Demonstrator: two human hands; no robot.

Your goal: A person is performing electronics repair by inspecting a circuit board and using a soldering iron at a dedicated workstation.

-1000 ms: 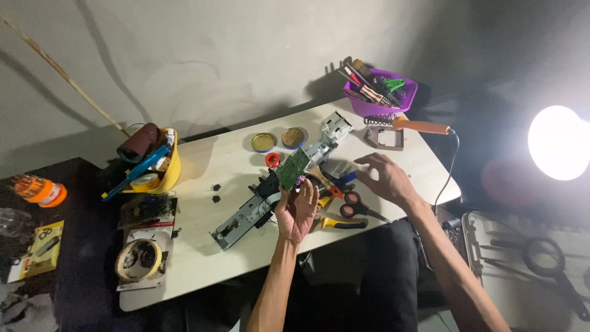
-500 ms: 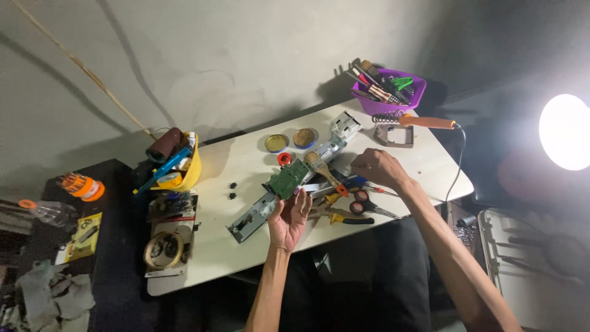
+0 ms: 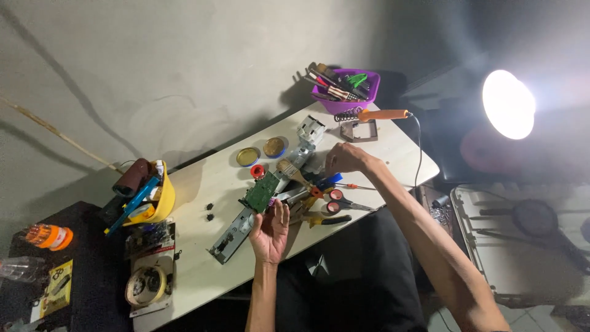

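A long pale wooden board (image 3: 203,270) serving as a tabletop spreads beneath both hands. Beyond the right hand sits a purple plastic tub (image 3: 344,101) bristling with tools, and nearer to it an orange-handled soldering iron (image 3: 381,114) rests on its wire stand. Far off the left hand's side, a yellow bowl-shaped container (image 3: 165,200) holds a brown roll and a blue tool. Under and just past the left hand lies a long grey metal chassis (image 3: 230,237). The left hand (image 3: 269,230), palm up with fingers half spread, props a small green printed circuit board (image 3: 261,192) at its fingertips, tilted over the chassis; the grip looks loose rather than clamped. The right hand (image 3: 344,158) hovers fingers-down over the clutter, holding nothing that I can make out. Red-handled scissors (image 3: 335,200) lie between the hands. The circuit board is likely light, stiff and fragile, best held by its bare edges.
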